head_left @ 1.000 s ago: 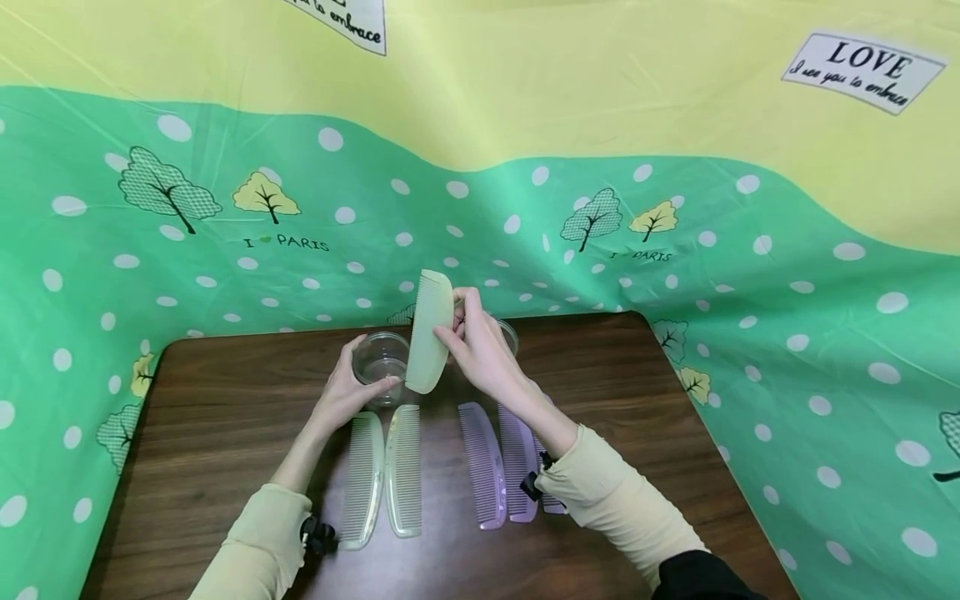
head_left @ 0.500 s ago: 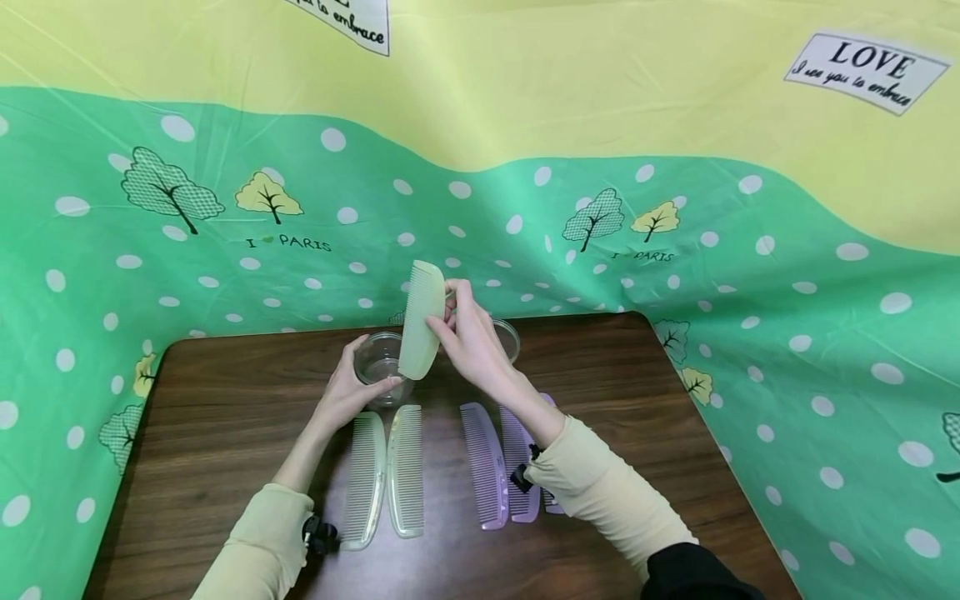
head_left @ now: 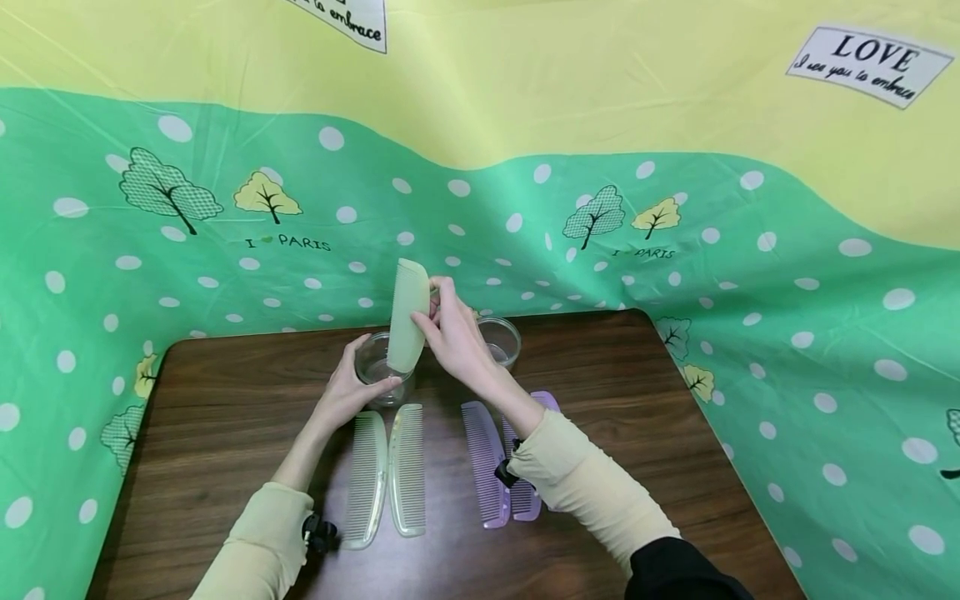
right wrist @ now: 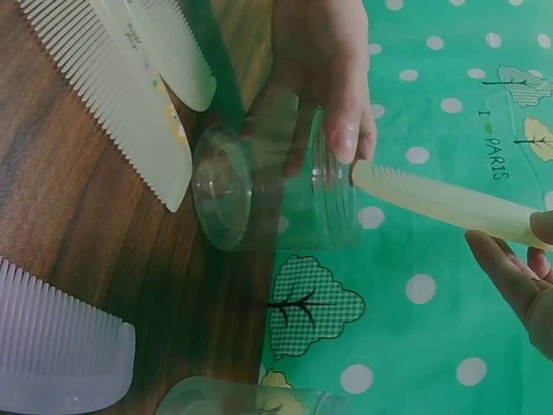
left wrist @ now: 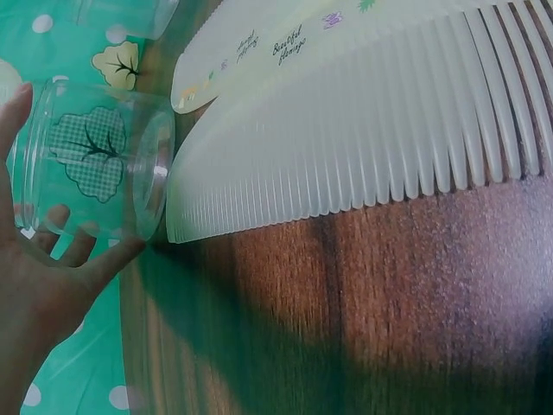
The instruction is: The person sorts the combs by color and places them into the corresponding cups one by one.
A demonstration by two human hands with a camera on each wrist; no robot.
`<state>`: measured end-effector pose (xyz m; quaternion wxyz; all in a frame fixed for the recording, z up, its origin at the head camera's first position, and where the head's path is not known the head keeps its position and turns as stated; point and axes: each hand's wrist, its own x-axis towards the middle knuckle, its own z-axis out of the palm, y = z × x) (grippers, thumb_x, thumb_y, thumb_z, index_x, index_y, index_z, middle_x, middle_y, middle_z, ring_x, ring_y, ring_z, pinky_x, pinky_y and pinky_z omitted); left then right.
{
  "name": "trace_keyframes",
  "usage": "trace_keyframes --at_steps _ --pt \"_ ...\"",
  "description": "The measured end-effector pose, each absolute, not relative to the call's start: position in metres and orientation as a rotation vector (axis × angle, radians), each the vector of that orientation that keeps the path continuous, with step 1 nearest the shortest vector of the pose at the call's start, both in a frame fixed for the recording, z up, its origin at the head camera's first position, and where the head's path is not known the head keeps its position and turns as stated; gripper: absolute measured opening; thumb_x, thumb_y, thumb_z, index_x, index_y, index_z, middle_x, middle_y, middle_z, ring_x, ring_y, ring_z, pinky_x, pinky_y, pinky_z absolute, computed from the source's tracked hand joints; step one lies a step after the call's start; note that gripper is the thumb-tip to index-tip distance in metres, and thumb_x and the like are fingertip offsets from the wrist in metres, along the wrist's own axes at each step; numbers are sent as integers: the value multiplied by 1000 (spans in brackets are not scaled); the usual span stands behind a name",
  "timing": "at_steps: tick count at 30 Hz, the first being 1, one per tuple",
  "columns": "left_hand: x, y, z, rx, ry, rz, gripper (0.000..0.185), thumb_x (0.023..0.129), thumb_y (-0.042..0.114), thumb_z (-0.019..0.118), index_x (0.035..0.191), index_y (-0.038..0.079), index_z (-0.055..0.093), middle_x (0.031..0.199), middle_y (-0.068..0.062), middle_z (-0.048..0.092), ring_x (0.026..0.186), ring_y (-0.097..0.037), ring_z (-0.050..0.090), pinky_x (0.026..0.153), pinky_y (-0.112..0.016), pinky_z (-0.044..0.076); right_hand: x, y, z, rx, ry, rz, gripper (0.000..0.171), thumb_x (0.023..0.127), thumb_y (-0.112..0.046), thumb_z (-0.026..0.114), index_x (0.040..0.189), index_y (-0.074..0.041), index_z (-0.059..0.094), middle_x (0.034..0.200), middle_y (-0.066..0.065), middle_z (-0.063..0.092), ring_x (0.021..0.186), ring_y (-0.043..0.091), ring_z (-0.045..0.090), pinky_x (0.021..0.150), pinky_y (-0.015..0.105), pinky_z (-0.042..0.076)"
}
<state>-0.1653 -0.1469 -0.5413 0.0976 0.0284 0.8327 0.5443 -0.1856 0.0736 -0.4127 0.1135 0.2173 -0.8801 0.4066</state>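
A pale green comb (head_left: 408, 321) stands nearly upright, pinched between the thumb and fingers of my right hand (head_left: 459, 342). Its lower end is at the mouth of a clear jar (right wrist: 294, 203), near the left thumb in the right wrist view. My left hand (head_left: 348, 390) curls its thumb and fingers round this jar. Just in front of the jar lie two more pale green combs, a left one (head_left: 365, 483) and a right one (head_left: 407, 471). In the left wrist view a green comb (left wrist: 285, 156) fills much of the frame.
A second clear jar (head_left: 501, 337) stands behind the right forearm. Several purple combs (head_left: 486, 467) lie on the right side of the dark wooden table (head_left: 622, 467), partly covered by the right sleeve. A green and yellow patterned cloth (head_left: 480, 217) hangs along the table's back edge.
My right hand has moved left with the green comb, bringing its lower end over the jar's mouth. More of the second jar shows now. The left hand stays on its jar.
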Motion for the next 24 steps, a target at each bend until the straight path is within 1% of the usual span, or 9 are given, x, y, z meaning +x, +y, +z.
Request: trace_keyframes --at_steps 10,19,24 --pt "-166 -147 -541 86 2466 1605 111 81 59 82 164 28 15 171 -11 22 156 -38 26 118 -66 32 -191 68 -422 643 -2600 1140 39 104 -20 63 134 -12 39 94 8 62 73 14 58 66 26 49" --pt "-167 -147 -541 84 2458 1611 110 81 59 82 163 28 15 170 -12 22 156 -37 25 119 -66 31 -196 61 -431 659 -2642 1120 39 103 -20 63 134 -11 41 93 9 63 74 14 59 66 25 49" --pt "-167 -147 -541 85 2456 1609 110 82 59 81 164 28 15 171 -12 21 156 -39 26 118 -66 32 -199 59 -438 661 -2663 1103 40 103 -21 64 134 -12 41 94 7 61 76 14 58 66 24 49"
